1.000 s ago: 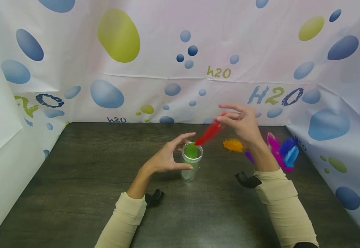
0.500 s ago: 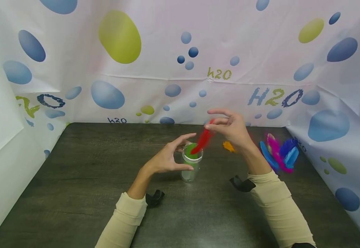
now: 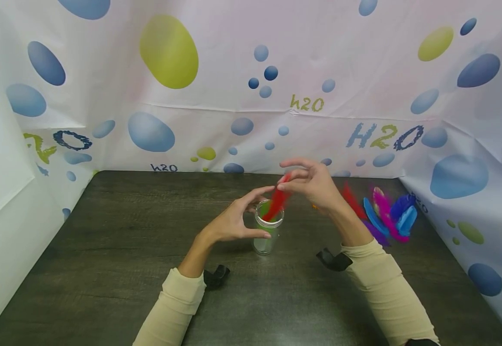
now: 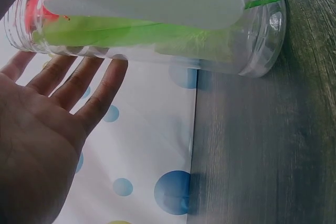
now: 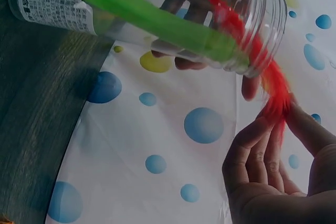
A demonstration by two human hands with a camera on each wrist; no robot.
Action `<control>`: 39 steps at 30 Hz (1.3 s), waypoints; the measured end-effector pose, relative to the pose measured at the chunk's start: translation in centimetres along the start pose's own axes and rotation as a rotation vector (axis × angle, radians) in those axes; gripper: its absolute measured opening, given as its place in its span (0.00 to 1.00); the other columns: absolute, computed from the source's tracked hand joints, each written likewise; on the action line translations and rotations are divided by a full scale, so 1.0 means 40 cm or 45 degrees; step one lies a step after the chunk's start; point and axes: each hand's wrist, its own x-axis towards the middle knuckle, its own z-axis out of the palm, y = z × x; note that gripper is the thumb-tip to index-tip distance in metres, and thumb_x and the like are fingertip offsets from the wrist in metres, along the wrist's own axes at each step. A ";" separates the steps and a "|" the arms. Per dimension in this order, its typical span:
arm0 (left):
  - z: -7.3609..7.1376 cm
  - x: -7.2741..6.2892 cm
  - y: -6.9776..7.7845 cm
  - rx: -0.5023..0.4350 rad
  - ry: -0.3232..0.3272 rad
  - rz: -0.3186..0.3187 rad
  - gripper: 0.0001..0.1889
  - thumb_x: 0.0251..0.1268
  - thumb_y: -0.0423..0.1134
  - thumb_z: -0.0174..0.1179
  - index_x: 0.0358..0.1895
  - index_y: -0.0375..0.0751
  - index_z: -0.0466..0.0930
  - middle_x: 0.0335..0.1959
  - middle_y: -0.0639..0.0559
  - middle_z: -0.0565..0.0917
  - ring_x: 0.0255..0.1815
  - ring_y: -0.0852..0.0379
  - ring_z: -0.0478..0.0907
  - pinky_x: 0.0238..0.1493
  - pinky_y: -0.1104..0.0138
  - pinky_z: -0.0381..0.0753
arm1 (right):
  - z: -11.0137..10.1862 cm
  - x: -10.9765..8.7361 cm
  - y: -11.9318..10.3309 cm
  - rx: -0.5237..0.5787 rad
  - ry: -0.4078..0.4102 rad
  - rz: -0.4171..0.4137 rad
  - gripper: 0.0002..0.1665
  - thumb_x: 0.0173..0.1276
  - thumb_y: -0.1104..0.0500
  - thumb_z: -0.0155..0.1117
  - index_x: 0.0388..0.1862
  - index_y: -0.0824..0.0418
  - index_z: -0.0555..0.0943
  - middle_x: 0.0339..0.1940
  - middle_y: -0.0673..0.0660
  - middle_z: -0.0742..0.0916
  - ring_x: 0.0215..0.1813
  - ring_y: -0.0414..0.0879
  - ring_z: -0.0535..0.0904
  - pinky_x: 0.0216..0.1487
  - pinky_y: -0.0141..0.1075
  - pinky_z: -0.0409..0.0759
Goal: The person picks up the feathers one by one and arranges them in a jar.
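A clear jar (image 3: pixel 263 247) stands upright on the dark table. My left hand (image 3: pixel 236 218) holds it near the top, thumb on the near side and fingers on the far side. Inside the jar leans a green feather (image 5: pixel 157 22), also visible through the wall in the left wrist view. My right hand (image 3: pixel 317 186) pinches a red feather (image 5: pixel 278 90) by one end between thumb and fingers, just above the jar's mouth. The feather's other end has passed through the threaded neck (image 5: pixel 265 30) and lies inside against the wall.
At the right of the table lies a loose group of feathers: red (image 3: pixel 354 202), light blue (image 3: pixel 374 217), magenta (image 3: pixel 388 216), dark blue (image 3: pixel 402 205) and purple (image 3: pixel 376 233). An orange feather (image 3: pixel 314 207) is mostly hidden behind my right hand. A patterned sheet (image 3: pixel 216 96) closes off the back.
My right hand has moved left and down, bringing the red feather's tip from above the rim into the jar. My left hand and the jar have stayed in place.
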 end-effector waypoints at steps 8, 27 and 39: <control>0.000 -0.001 -0.003 -0.026 -0.008 0.011 0.52 0.54 0.28 0.78 0.81 0.38 0.56 0.68 0.40 0.77 0.67 0.43 0.76 0.64 0.42 0.77 | 0.006 0.004 -0.002 -0.028 -0.018 0.098 0.29 0.68 0.74 0.68 0.68 0.72 0.74 0.36 0.57 0.90 0.39 0.49 0.88 0.50 0.42 0.88; -0.002 0.000 0.003 0.009 -0.005 -0.010 0.52 0.53 0.29 0.78 0.81 0.39 0.57 0.71 0.41 0.74 0.69 0.44 0.75 0.64 0.52 0.80 | 0.013 0.002 -0.001 -0.050 -0.088 0.065 0.29 0.67 0.74 0.69 0.67 0.72 0.75 0.37 0.56 0.91 0.42 0.47 0.89 0.49 0.39 0.87; -0.005 -0.004 0.000 0.028 -0.019 -0.011 0.53 0.54 0.30 0.78 0.82 0.38 0.55 0.74 0.40 0.72 0.70 0.43 0.74 0.66 0.49 0.78 | 0.021 -0.001 -0.018 -0.100 -0.109 0.055 0.30 0.67 0.74 0.69 0.67 0.72 0.74 0.40 0.60 0.91 0.43 0.44 0.89 0.49 0.38 0.87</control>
